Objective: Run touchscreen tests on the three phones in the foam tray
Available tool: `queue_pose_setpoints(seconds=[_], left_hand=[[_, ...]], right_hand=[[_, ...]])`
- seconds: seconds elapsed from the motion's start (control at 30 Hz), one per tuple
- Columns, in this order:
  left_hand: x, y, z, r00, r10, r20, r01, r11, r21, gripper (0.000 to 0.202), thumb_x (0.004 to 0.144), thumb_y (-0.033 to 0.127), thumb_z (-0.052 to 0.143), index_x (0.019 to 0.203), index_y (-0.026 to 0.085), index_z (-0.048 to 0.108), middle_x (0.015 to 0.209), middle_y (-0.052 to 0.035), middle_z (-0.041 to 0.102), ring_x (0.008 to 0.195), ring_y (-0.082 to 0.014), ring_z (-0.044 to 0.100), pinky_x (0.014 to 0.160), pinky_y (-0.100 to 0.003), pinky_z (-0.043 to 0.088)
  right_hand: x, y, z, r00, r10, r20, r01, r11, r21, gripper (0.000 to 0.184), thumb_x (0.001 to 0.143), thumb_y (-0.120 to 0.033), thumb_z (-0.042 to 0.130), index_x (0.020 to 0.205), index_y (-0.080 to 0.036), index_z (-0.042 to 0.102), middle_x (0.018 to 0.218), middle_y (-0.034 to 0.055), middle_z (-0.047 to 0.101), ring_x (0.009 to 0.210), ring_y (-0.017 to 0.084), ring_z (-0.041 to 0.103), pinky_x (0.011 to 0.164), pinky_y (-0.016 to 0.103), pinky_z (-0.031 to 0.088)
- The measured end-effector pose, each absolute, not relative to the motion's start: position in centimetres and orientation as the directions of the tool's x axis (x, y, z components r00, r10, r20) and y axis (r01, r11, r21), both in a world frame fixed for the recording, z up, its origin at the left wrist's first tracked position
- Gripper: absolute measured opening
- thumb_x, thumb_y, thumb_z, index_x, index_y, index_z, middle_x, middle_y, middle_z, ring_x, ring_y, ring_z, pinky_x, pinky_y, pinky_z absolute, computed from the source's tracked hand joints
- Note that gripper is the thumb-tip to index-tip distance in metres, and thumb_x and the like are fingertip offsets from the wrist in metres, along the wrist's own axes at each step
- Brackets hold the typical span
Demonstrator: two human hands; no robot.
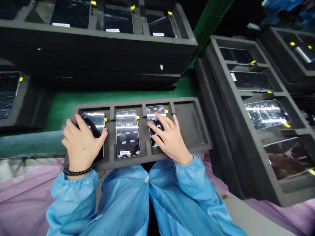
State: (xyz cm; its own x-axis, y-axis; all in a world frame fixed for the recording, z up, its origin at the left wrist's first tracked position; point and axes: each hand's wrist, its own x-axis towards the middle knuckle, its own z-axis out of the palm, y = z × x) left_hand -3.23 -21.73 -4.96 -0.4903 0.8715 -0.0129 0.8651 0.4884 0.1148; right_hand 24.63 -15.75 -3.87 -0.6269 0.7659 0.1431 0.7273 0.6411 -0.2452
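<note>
A black foam tray (pixel 190 126) with several slots lies in front of me. Three slots hold glossy phones with yellow tabs: a left phone (pixel 97 123), a middle phone (pixel 127 132) and a right phone (pixel 154 113). The rightmost slot holds nothing. My left hand (pixel 80 144), with a black bead bracelet at the wrist, rests over the left phone, fingers curled round its left edge and thumb lying on the screen. My right hand (pixel 168 136) lies flat on the right phone, fingers spread.
A stack of black foam trays (pixel 98 55) with phones stands behind on the green belt (pixel 64 103). A tilted foam tray (pixel 221 108) with several phones leans at the right. Another tray (pixel 27 98) sits at the left. Pink cloth (pixel 22 196) covers my lap area.
</note>
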Motion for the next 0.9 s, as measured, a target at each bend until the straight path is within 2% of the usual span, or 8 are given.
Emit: queue_pose_setpoints(seconds=[0.1,0.23,0.33,0.43,0.6,0.77,0.9], left_hand=[[-3.2,-21.6,-4.8,-0.496,0.868,-0.017,0.863,0.495,0.104,0.095,0.091,0.058,0.047,0.157,-0.004,0.018,0.152,-0.0395,0.032,0.132,-0.0543,0.041,0.095,-0.072,0.046],[-3.1,-21.5,-4.8,-0.489,0.872,-0.01,0.868,0.487,0.094,0.095,0.091,0.059,0.046,0.157,-0.004,0.019,0.151,-0.0397,0.032,0.131,-0.0554,0.042,0.094,-0.072,0.047],[-3.1,-21.6,-4.7,-0.492,0.871,-0.013,0.866,0.49,0.097,0.095,0.092,0.06,0.045,0.157,-0.004,0.019,0.151,-0.0399,0.032,0.131,-0.0558,0.042,0.094,-0.072,0.047],[-3.2,-21.7,-4.7,-0.494,0.869,-0.021,0.863,0.494,0.11,0.096,0.092,0.061,0.045,0.157,-0.004,0.018,0.151,-0.0396,0.031,0.133,-0.0554,0.041,0.095,-0.073,0.046],[-3.3,-21.6,-5.0,-0.508,0.861,-0.019,0.857,0.508,0.091,0.098,0.088,0.059,0.048,0.157,-0.004,0.02,0.152,-0.0387,0.032,0.132,-0.0551,0.042,0.093,-0.073,0.047],[-3.4,-21.5,-5.2,-0.503,0.865,-0.007,0.861,0.501,0.088,0.1,0.087,0.061,0.046,0.157,-0.005,0.02,0.151,-0.0389,0.033,0.131,-0.0558,0.042,0.092,-0.074,0.047],[-3.5,-21.6,-5.3,-0.494,0.869,0.005,0.867,0.492,0.085,0.1,0.087,0.062,0.046,0.157,-0.006,0.021,0.151,-0.0395,0.033,0.129,-0.0569,0.044,0.09,-0.075,0.047]], right_hand=[[24.0,-15.5,-4.0,-0.599,0.787,0.149,0.75,0.617,-0.239,0.036,0.106,-0.038,0.044,0.133,-0.026,0.065,0.16,0.0106,0.045,0.143,0.029,0.044,0.124,0.066,0.023],[25.1,-15.4,-4.1,-0.386,0.876,0.288,0.839,0.463,-0.285,0.033,0.106,-0.032,0.042,0.11,-0.025,0.075,0.15,0.0083,0.056,0.137,0.028,0.049,0.123,0.063,0.026],[25.9,-15.6,-4.2,-0.301,0.89,0.341,0.857,0.41,-0.313,0.035,0.106,-0.03,0.04,0.111,-0.023,0.074,0.147,0.0102,0.058,0.133,0.029,0.051,0.121,0.061,0.029],[25.8,-15.7,-4.2,-0.314,0.888,0.336,0.855,0.419,-0.307,0.036,0.106,-0.03,0.039,0.113,-0.022,0.073,0.145,0.0106,0.059,0.132,0.029,0.052,0.12,0.059,0.031],[24.9,-15.6,-4.1,-0.392,0.866,0.311,0.823,0.481,-0.303,0.032,0.106,-0.031,0.043,0.116,-0.025,0.073,0.147,0.0084,0.058,0.134,0.027,0.051,0.123,0.058,0.026],[25.9,-16.0,-4.3,-0.284,0.869,0.404,0.846,0.426,-0.321,0.039,0.106,-0.025,0.04,0.104,-0.026,0.078,0.141,0.0066,0.062,0.13,0.025,0.054,0.121,0.054,0.03],[26.6,-16.3,-4.7,-0.296,0.867,0.401,0.853,0.429,-0.298,0.037,0.105,-0.023,0.043,0.101,-0.025,0.08,0.141,0.0074,0.063,0.129,0.025,0.056,0.12,0.055,0.032]])
